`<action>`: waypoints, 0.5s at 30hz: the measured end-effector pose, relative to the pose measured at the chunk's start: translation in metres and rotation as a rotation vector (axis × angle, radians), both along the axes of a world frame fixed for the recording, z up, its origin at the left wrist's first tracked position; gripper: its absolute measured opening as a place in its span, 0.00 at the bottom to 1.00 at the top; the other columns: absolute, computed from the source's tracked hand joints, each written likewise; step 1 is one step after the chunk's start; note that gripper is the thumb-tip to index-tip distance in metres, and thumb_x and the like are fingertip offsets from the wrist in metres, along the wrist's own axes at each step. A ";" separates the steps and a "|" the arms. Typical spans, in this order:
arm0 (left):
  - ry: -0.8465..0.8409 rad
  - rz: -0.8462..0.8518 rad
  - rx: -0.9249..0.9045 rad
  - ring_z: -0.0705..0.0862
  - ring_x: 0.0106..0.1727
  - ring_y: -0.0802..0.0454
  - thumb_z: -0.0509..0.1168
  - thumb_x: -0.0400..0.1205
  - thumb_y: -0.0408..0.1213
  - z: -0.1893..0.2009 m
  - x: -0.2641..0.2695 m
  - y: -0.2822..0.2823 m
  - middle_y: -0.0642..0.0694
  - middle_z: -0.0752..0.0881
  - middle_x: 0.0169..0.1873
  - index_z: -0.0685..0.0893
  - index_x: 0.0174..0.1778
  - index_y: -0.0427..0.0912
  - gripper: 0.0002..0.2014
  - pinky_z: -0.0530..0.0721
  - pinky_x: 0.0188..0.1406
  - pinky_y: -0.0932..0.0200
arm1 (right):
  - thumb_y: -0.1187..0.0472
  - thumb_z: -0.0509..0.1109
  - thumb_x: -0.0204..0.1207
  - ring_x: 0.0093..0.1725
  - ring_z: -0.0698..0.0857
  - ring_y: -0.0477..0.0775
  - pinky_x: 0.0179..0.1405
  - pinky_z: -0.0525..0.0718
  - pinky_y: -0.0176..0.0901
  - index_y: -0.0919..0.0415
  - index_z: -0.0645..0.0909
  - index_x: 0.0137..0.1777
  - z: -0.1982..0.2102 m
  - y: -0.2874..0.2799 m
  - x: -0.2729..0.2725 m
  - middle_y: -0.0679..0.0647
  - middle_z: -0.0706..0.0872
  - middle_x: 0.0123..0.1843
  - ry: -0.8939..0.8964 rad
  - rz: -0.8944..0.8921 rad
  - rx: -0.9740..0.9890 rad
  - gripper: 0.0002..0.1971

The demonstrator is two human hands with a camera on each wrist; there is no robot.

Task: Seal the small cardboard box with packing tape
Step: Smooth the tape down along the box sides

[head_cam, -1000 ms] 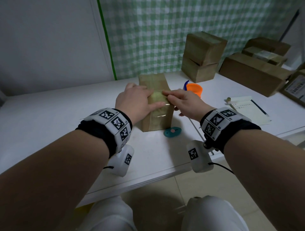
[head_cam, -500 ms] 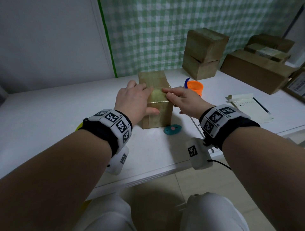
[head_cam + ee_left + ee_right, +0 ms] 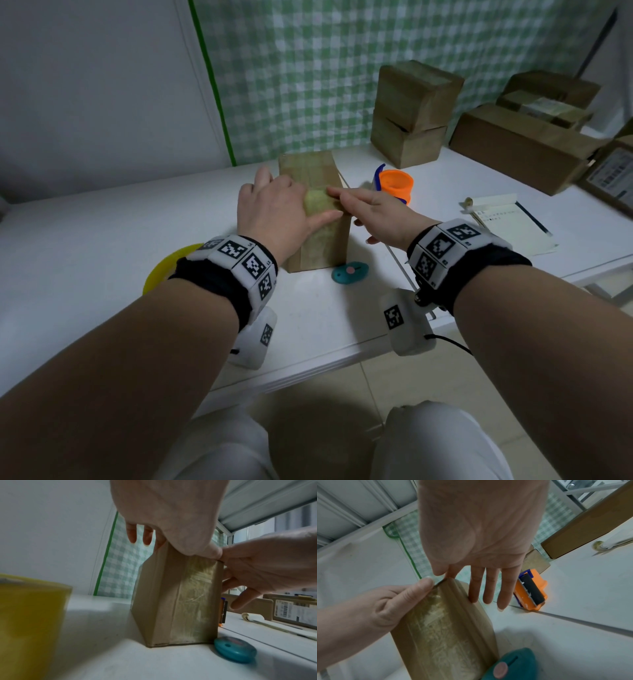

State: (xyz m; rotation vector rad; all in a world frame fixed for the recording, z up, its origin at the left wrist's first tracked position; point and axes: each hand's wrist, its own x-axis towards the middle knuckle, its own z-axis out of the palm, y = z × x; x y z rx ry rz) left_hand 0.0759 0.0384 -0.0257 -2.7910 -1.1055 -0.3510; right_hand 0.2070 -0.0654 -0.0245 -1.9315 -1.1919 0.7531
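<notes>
Small cardboard box point(image 3: 317, 219) stands on the worktop point(image 3: 102, 240), both hands pressing tape point(image 3: 193, 595) flat.

The left hand point(image 3: 274, 212) has slid along the top; its grip is flat and open, thumb on the tape. The right hand point(image 3: 373, 212) has straight fingers too, holding nothing. The tape looks stuck, so the sealing seems nearly done.

Dim, flat light; wide-angle edge bending; blurred near yellow roll point(image 3: 30, 622)
</notes>
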 end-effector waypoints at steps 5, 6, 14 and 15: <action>0.067 -0.005 0.096 0.74 0.61 0.43 0.48 0.68 0.77 -0.004 0.001 -0.001 0.47 0.84 0.57 0.80 0.59 0.47 0.41 0.71 0.57 0.46 | 0.44 0.51 0.84 0.53 0.75 0.44 0.37 0.81 0.35 0.40 0.72 0.75 -0.002 0.001 0.001 0.43 0.77 0.64 0.033 -0.016 0.000 0.21; 0.073 -0.005 0.111 0.74 0.62 0.42 0.49 0.68 0.77 -0.006 0.001 -0.001 0.47 0.84 0.58 0.80 0.60 0.47 0.41 0.70 0.60 0.45 | 0.44 0.51 0.84 0.54 0.76 0.45 0.37 0.81 0.36 0.39 0.72 0.75 -0.001 0.001 0.000 0.44 0.77 0.67 0.038 -0.017 -0.001 0.21; 0.123 0.014 0.119 0.71 0.69 0.42 0.55 0.61 0.80 -0.004 0.001 -0.005 0.45 0.82 0.63 0.78 0.64 0.46 0.47 0.59 0.74 0.39 | 0.45 0.50 0.85 0.59 0.73 0.44 0.43 0.80 0.35 0.41 0.71 0.76 0.000 -0.001 -0.002 0.46 0.75 0.75 0.032 -0.017 0.000 0.22; 0.096 0.020 0.100 0.72 0.68 0.42 0.51 0.61 0.82 -0.001 0.002 -0.005 0.46 0.83 0.61 0.81 0.61 0.46 0.48 0.61 0.73 0.39 | 0.45 0.50 0.85 0.59 0.74 0.45 0.40 0.81 0.37 0.40 0.71 0.76 0.001 -0.001 -0.002 0.46 0.76 0.74 0.040 -0.021 -0.008 0.22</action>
